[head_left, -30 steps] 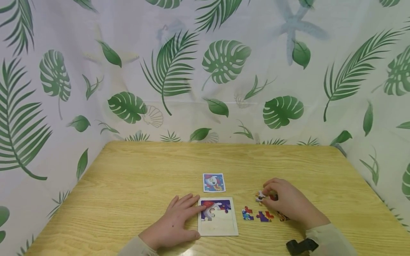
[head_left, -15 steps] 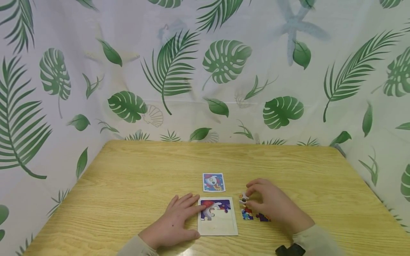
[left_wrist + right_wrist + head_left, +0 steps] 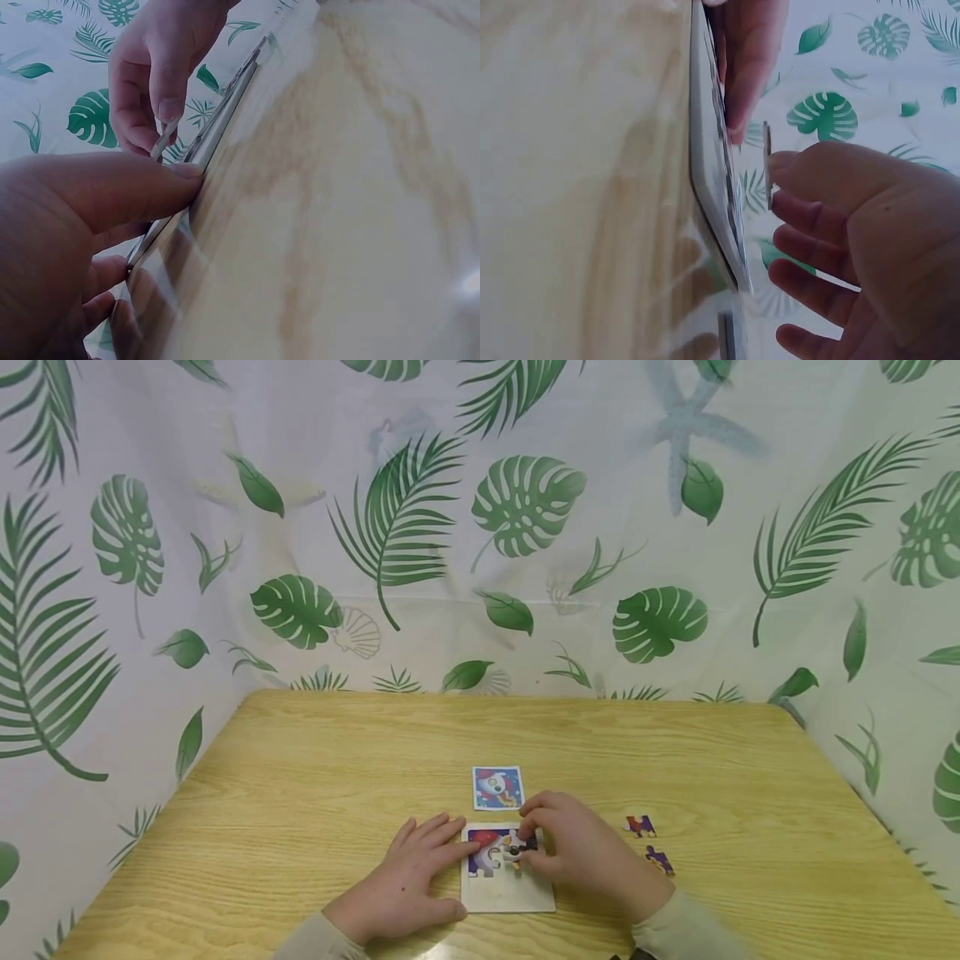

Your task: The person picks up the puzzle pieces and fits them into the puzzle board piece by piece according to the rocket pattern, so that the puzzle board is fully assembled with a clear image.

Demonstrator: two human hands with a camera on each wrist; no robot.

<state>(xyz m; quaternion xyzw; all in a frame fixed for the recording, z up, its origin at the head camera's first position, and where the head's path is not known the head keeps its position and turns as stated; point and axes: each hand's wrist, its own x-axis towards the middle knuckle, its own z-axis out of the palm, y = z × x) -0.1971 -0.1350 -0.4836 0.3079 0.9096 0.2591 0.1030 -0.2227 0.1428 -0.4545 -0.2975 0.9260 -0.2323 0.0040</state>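
A square puzzle board (image 3: 512, 899) lies on the table, with several joined pieces along its upper and left parts. My left hand (image 3: 405, 883) rests at its left edge with fingers spread, the index finger reaching onto the pieces and the thumb at the lower corner. My right hand (image 3: 588, 858) pinches a white puzzle piece (image 3: 513, 852) between thumb and fingers over the board's upper middle. In the right wrist view, that puzzle piece (image 3: 767, 166) stands on edge just above the board (image 3: 709, 150), a gap showing between them.
Two loose puzzle pieces, one red and purple (image 3: 640, 826) and one purple (image 3: 659, 860), lie right of my right hand. A small picture card (image 3: 497, 787) lies just behind the board. Leaf-patterned curtain (image 3: 420, 643) hangs behind the wooden table (image 3: 337, 752).
My right hand has lifted the white puzzle piece from the right and carried it left over the board, hiding some loose pieces. My left hand has stayed in place.
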